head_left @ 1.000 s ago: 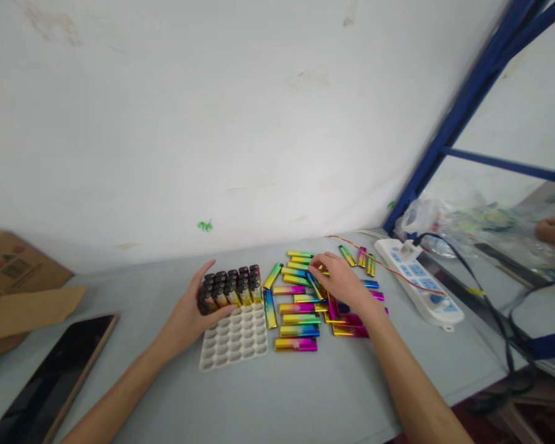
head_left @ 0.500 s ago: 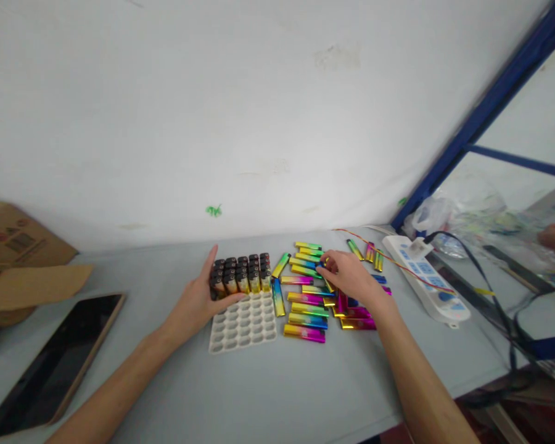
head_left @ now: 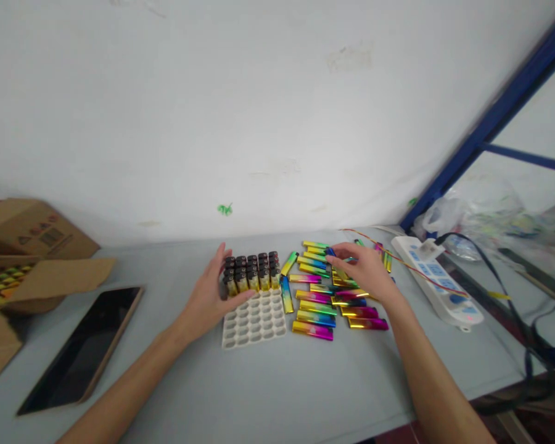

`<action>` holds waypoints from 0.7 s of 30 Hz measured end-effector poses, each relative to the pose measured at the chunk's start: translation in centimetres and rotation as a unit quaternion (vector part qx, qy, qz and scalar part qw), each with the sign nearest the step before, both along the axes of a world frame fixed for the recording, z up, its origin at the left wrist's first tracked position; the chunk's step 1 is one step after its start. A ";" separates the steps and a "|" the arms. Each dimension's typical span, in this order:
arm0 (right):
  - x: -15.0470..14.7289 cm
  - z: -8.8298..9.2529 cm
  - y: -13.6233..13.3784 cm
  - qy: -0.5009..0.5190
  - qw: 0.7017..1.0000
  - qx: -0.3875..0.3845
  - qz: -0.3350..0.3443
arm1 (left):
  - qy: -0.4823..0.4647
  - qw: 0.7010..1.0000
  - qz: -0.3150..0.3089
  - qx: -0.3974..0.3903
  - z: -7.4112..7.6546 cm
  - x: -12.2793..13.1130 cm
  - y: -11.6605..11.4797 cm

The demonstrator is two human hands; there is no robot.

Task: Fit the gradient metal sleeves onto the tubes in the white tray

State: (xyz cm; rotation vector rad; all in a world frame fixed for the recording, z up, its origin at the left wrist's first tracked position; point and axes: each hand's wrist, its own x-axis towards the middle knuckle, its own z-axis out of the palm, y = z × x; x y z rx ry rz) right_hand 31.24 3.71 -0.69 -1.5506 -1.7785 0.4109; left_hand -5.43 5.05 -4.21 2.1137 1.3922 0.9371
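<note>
A white tray [head_left: 255,319] with rows of round-edged pockets lies on the table. Across its far half, several black-topped lighters [head_left: 253,277] with gold bodies stand upright. My left hand [head_left: 210,302] rests at their left side, thumb stretched along the front and fingers spread behind the corner. To the right of the tray, shiny lighters [head_left: 314,316] in yellow, green, blue and magenta lie flat in loose rows. Over their far part, my right hand [head_left: 363,266] pinches a lighter with a blue end [head_left: 330,252]; the rest of it is partly hidden by the fingers.
At left lie a dark tablet-like device [head_left: 83,351] and an open cardboard box [head_left: 41,234] with yellow-green contents. A white power strip [head_left: 437,280] with cables sits at right, near a blue frame [head_left: 481,126] and plastic bags [head_left: 441,216]. A wall [head_left: 277,123] stands behind.
The whole view has shifted, so the scene sits further right and more of the box shows. My right hand stays over the loose lighters; my left hand remains against the standing ones.
</note>
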 end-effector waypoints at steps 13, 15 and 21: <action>-2.8 1.0 -0.7 0.280 0.952 -0.096 0.082 | -0.048 0.933 0.112 0.338 3.3 0.9 -3.1; -4.3 1.5 -1.3 0.325 0.929 -0.122 0.126 | -0.104 0.957 0.046 0.268 3.9 1.9 -4.2; -8.1 0.8 -2.6 0.403 0.879 -0.181 0.182 | -0.214 0.956 -0.113 -0.166 3.6 6.0 -6.0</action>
